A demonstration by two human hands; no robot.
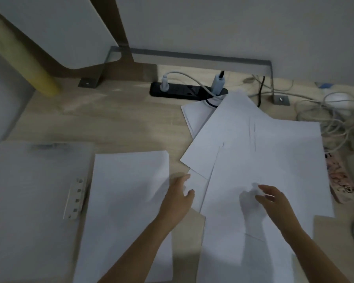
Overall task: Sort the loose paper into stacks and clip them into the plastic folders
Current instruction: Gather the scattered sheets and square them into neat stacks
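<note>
The left hand (pixel 179 194) lies released, fingers straight and relaxed, at the right edge of the squared stack (pixel 129 201) by the front edge of the counter (pixel 110 119). The right hand (pixel 273 199) hangs over the loose sheets (pixel 253 148) with fingers loosely bent, grasping nothing I can see; blur hides whether its tips touch the top sheet. The loose sheets fan from the front right toward the back edge, overlapping at odd angles. They look thin, light and limp, likely to skate over one another and crease if pinched mid-page. A free corner or overhanging edge seems the best hold, with a thumb slid under. The plastic folder (pixel 29 190) lies at the front left beside the stack, cloudy and blurred, with its white clip (pixel 75 199) at its right edge. The count of sheets, any print on them, and a second folder cannot be made out. The frame cuts off the front edges of the paper. The pile's far corner covers part of the power strip (pixel 184 91).
</note>
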